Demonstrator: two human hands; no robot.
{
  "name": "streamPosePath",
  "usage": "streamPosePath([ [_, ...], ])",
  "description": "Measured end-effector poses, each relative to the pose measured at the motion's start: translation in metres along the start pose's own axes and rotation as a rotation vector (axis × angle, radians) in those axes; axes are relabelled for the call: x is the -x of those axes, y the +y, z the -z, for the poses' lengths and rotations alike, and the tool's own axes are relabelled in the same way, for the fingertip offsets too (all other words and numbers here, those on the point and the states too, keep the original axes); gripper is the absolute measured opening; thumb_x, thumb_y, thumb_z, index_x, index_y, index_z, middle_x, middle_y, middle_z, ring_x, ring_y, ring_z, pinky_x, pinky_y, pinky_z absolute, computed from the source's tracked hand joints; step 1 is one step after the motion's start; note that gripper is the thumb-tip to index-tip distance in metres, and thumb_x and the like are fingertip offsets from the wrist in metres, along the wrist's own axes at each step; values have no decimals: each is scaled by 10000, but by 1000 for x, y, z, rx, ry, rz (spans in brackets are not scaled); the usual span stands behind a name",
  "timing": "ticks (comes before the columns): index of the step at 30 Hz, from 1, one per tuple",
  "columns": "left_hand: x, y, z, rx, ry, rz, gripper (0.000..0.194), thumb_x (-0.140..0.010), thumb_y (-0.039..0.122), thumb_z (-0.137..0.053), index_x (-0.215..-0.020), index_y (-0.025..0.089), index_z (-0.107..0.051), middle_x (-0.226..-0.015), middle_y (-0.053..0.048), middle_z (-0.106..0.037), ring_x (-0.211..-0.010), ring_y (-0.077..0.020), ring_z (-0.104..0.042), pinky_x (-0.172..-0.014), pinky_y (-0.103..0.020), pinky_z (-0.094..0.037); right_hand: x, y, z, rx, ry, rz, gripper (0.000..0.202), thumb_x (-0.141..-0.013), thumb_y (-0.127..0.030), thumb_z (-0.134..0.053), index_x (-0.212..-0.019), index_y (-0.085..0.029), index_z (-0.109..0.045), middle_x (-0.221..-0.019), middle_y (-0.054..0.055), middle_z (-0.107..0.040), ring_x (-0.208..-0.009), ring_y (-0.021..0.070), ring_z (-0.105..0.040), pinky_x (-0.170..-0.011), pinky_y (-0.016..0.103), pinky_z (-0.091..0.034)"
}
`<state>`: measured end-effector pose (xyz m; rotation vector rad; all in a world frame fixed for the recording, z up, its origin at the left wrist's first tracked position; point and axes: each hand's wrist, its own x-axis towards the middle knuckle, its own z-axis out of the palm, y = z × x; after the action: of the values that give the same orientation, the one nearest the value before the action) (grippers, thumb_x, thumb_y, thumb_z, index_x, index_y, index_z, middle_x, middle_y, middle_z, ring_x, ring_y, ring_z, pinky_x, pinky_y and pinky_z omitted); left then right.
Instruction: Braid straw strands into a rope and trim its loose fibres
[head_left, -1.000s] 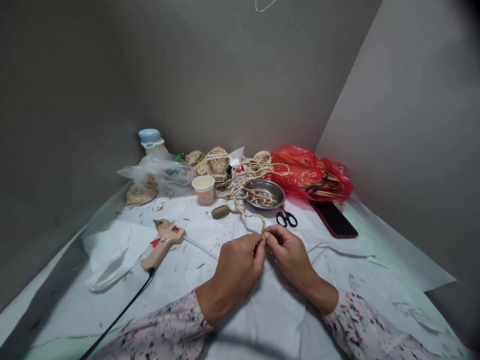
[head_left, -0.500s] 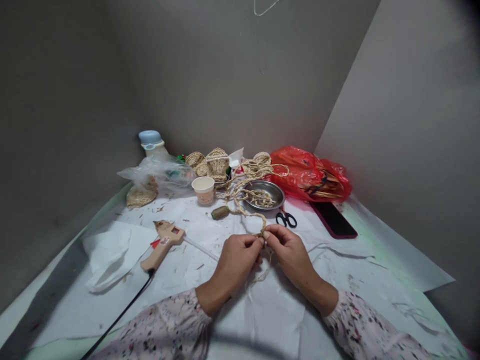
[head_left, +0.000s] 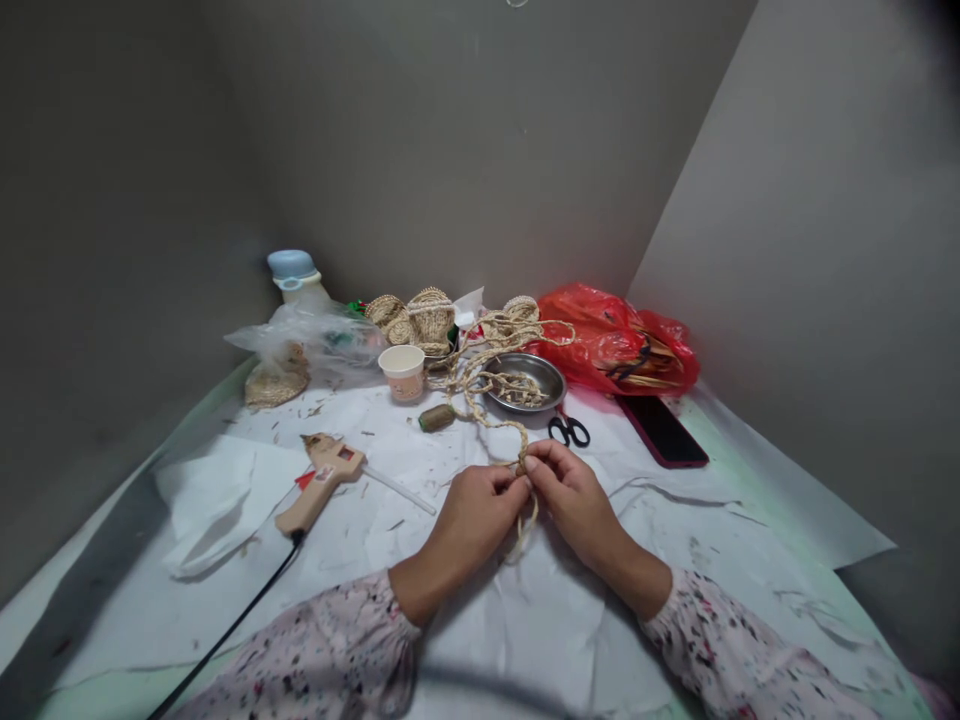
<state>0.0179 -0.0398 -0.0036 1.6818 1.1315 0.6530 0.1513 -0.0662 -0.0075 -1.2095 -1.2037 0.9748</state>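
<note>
1. In the head view, we pinch the pale tan, braided straw cord (head_left: 517, 432) between the thumb and fingers of our left hand (head_left: 480, 512).
2. Our right hand (head_left: 576, 500) also grips the cord, its thumb and forefinger closed just beside the left fingertips.
3. The cord lies between our hands: it runs away from the fingertips toward the round, shiny metal bowl (head_left: 541, 400), while loose strands (head_left: 527, 528) hang below the pinch.
4. The black-handled scissors (head_left: 568, 432) lie beyond our right hand, near the bowl.
5. Left of our left hand, the beige glue gun (head_left: 319, 485) rests on the white, wrinkled paper covering (head_left: 375, 560), well apart from the cord.
</note>
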Motion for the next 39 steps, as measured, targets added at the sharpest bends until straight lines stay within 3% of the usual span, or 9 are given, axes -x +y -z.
streamPosePath([
  [4, 2, 7, 6, -56, 127, -77, 348, -808, 417, -535, -571, 164, -573, -507, 31, -505, -513, -116, -441, -506, -236, -303, -3, 3, 2, -17, 27, -59, 189, -821, -393, -551, -844, -207, -539, -643, -42, -491, -537, 114, -438, -486, 224, -371],
  [7, 2, 12, 14, -42, 303, -211, 275, -864, 382, -492, -816, 163, -651, -715, -6, -620, -672, -148, -539, -630, -244, -395, -4, 4, 4, -17, 7, -70, 180, -831, -387, -543, -837, -207, -544, -620, -49, -479, -513, 109, -414, -476, 224, -358],
  [9, 0, 13, 17, -90, 280, -297, 261, -875, 308, -486, -1014, 172, -659, -957, -48, -665, -886, -178, -581, -796, -268, -418, -4, 4, 4, -7, -11, -54, 174, -830, -378, -549, -828, -204, -559, -664, -32, -531, -565, 120, -469, -522, 233, -394],
  [11, -2, 12, 17, -146, 171, -334, 279, -889, 271, -460, -1059, 176, -658, -1034, -63, -669, -978, -195, -572, -871, -289, -402, -3, 5, 4, 12, -22, -25, 171, -834, -368, -549, -843, -200, -579, -734, -9, -585, -646, 139, -527, -591, 249, -434],
  [15, -4, 8, 15, -233, 21, -326, 303, -923, 277, -391, -925, 167, -673, -883, -55, -685, -815, -179, -585, -754, -269, -411, -3, 7, 5, 116, -44, 61, 166, -860, -342, -529, -884, -199, -609, -818, 14, -639, -757, 165, -578, -706, 280, -466],
  [23, -8, -1, 20, -412, 56, -250, 291, -890, 275, -407, -756, 176, -645, -728, -34, -656, -689, -165, -558, -638, -253, -344, -2, 3, 9, 406, -17, 164, 179, -856, -268, -545, -893, -202, -707, -888, 41, -689, -831, 180, -622, -780, 291, -459],
  [28, -8, -1, 17, -424, 104, -179, 259, -830, 253, -440, -627, 178, -582, -582, 5, -552, -588, -139, -484, -570, -250, -271, -2, 1, 6, 408, 6, 49, 173, -830, -277, -568, -860, -195, -718, -857, 37, -720, -807, 184, -646, -755, 289, -471],
  [34, -10, -1, 13, -245, 179, -80, 265, -792, 282, -451, -551, 181, -495, -521, 31, -432, -545, -125, -400, -536, -257, -224, 2, -4, 0, 285, 11, -77, 179, -808, -307, -595, -857, -194, -723, -832, 32, -735, -776, 191, -659, -728, 294, -486],
  [39, -12, -3, 13, 129, 115, 21, 317, -788, 370, -485, -534, 182, -472, -500, 40, -406, -516, -114, -356, -514, -245, -250, 10, -7, -6, 359, 20, 32, 191, -814, -231, -569, -918, -209, -727, -889, 32, -737, -821, 188, -663, -768, 300, -484],
])
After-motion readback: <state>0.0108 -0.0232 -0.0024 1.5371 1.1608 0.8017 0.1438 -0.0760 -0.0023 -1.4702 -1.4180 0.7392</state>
